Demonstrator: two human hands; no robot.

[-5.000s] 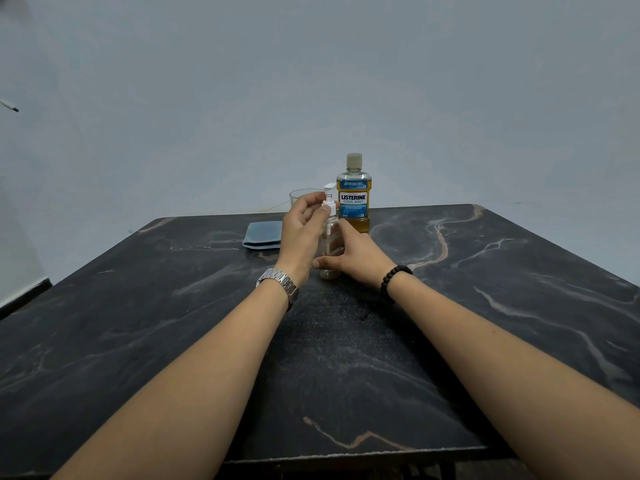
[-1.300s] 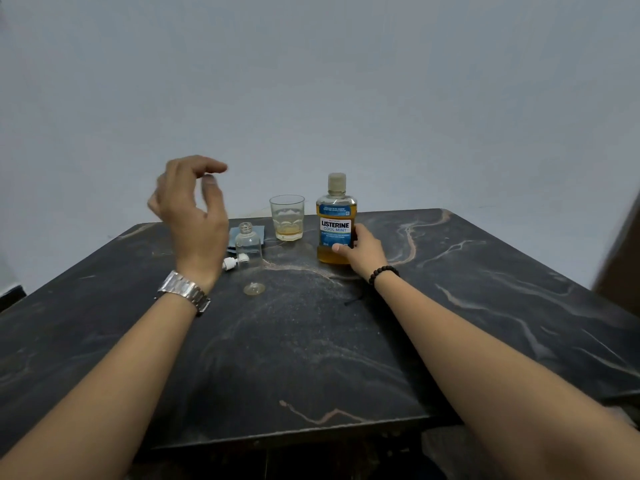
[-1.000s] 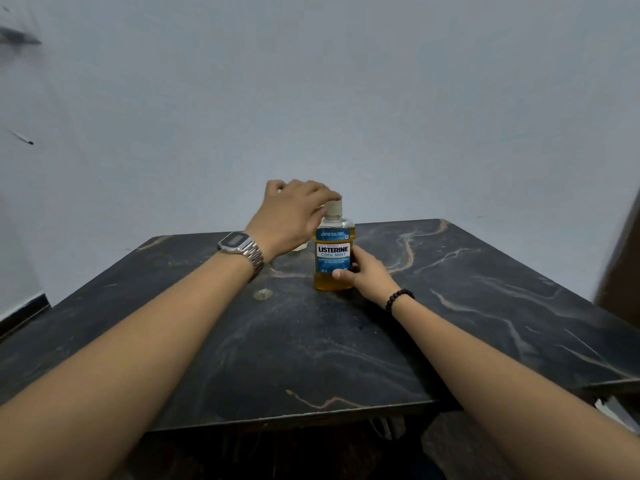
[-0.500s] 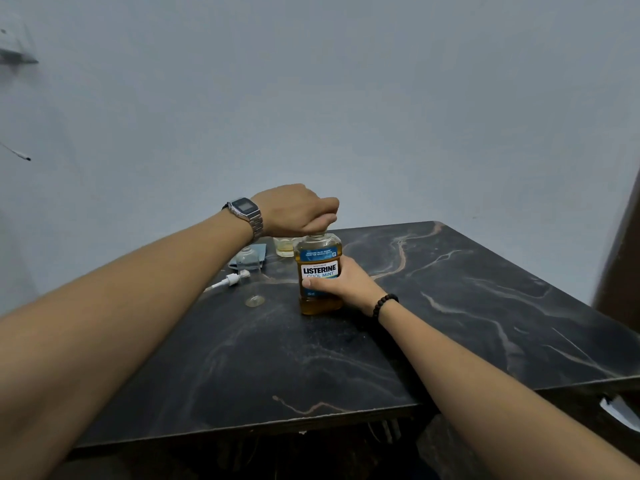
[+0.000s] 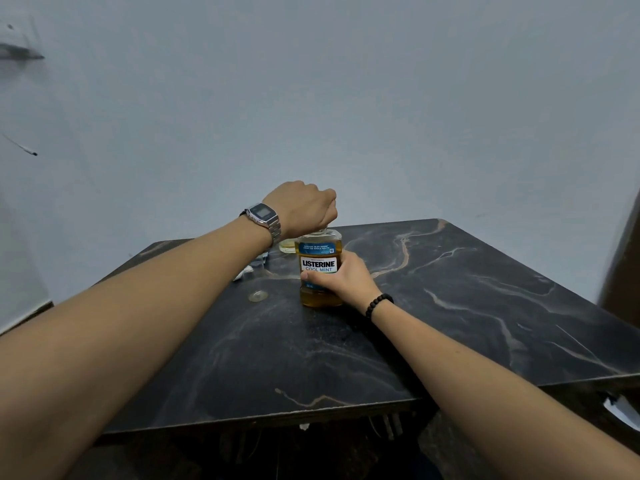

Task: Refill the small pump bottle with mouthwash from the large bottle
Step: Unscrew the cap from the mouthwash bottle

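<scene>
The large mouthwash bottle (image 5: 319, 263), amber liquid with a blue and white label, stands upright on the dark marble table (image 5: 450, 306). My right hand (image 5: 341, 277) wraps around its lower body. My left hand (image 5: 306, 207) is closed over the top of the bottle and hides its cap. My left forearm covers most of the small pump bottle. Only a bit of clear glass (image 5: 258, 263) shows at the arm's edge. The white pump head (image 5: 243, 273) lies on the table beside it.
A glass with a little yellow liquid (image 5: 287, 245) stands behind the large bottle, mostly hidden by my left wrist. A small round clear piece (image 5: 258, 296) lies left of the large bottle. The table's front edge is near me, its right edge at the far right.
My left hand left the small bottle, swung over and closed on the large bottle's cap. My right hand took the large bottle and slid it nearer. Over the last half second both hands hold still.
</scene>
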